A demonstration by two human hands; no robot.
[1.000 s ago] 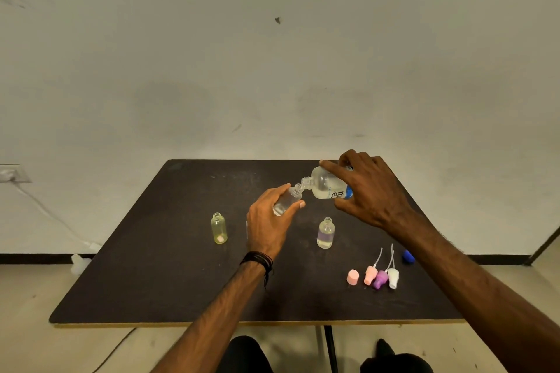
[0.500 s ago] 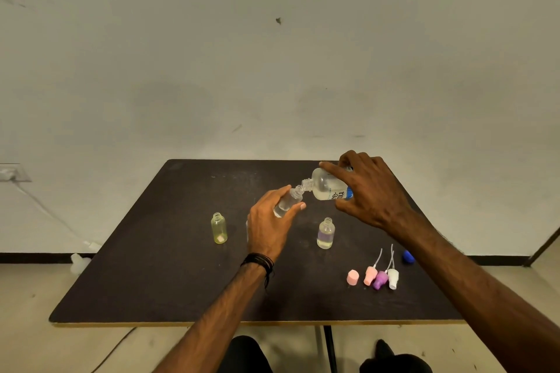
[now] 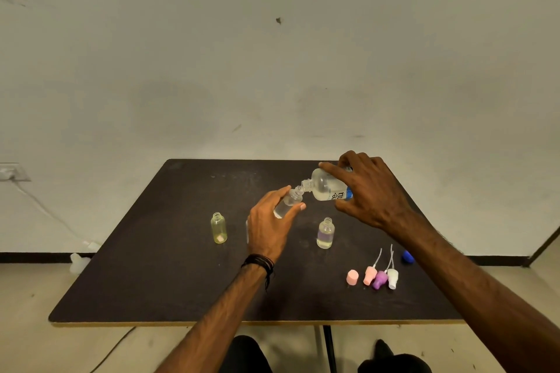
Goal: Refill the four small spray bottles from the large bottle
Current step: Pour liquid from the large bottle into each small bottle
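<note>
My right hand (image 3: 368, 194) grips the large clear bottle (image 3: 325, 186), tipped on its side with its neck pointing left. My left hand (image 3: 269, 225) holds a small clear spray bottle (image 3: 288, 201) tilted up, its mouth touching the large bottle's neck. A yellowish small bottle (image 3: 218, 228) stands open to the left. Another small bottle (image 3: 325, 233), holding some liquid, stands open to the right of my left hand. A sliver of something clear (image 3: 247, 232) shows behind my left hand; I cannot tell what it is.
On the dark table (image 3: 151, 275), at the front right, lie a pink cap (image 3: 352, 277) and pink, purple and white spray tops (image 3: 380, 277) with tubes. A blue cap (image 3: 407, 256) lies beside my right forearm. A cable and wall socket (image 3: 12, 172) are at the left.
Almost nothing has moved. Both hands keep the two bottles mouth to mouth; the small bottle has risen very slightly toward the large bottle's neck.
</note>
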